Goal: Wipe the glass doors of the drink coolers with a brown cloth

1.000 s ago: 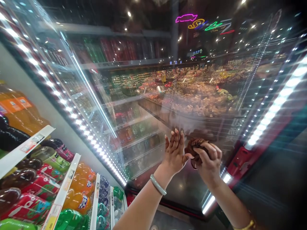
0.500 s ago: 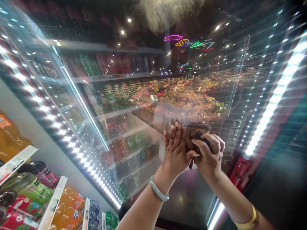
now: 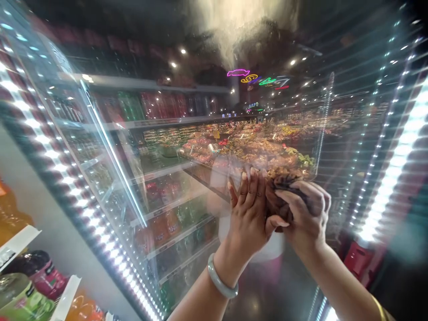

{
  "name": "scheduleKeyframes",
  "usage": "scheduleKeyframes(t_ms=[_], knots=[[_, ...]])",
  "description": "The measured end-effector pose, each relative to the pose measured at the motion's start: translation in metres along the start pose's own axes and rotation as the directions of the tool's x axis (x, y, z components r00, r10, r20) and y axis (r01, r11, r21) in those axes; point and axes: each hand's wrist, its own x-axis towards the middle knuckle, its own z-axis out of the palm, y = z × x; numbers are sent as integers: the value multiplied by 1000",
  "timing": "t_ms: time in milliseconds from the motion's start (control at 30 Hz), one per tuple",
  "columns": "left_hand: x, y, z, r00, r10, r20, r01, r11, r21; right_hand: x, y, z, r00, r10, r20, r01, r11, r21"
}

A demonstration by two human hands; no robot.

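My left hand (image 3: 249, 211) lies flat against the glass door (image 3: 187, 187), fingers stretched upward and thumb pointing right; a pale green bangle circles its wrist. Just right of it, my right hand (image 3: 306, 209) has its fingers curled round a dark, crumpled cloth (image 3: 279, 187) pressed to the same glass. Part of the cloth is hidden behind the fingers, and its reflection blends with it. A whitish, hazy smear (image 3: 230, 26) shows at the top of the glass.
Bright LED strips (image 3: 83, 200) run along the door's left side, with another strip (image 3: 391, 178) at the right. At lower left, bottled drinks (image 3: 25, 294) stand on shelves with white price rails (image 3: 67, 296). Reflections of shelves, neon signs and produce cover the glass.
My right hand has shifted right with the cloth, its knuckles farther from my left hand. My left hand remains flat on the glass. The view has tilted, so the shelved bottles sit lower.
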Motion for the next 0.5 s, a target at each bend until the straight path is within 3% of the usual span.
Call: scheduleKeyframes(t_ms=[100, 200, 333, 433, 500], knots=[[17, -6, -5, 999, -5, -49, 6, 1000, 16, 27, 19, 0, 996, 48, -81, -49, 999, -16], [27, -9, -9, 995, 5, -96, -1, 999, 41, 25, 29, -1, 983, 101, -153, -102, 995, -4], [28, -9, -9, 995, 13, -102, -8, 999, 50, 15, 6, 10, 994, 45, -103, -43, 999, 19], [31, -12, -13, 993, 2, -117, 1, 1000, 31, 37, -5, 21, 997, -30, -76, 32, 999, 24], [35, -18, -19, 990, -16, -140, 21, 999, 38, 58, 2, 24, 991, -41, -131, 43, 999, 11]])
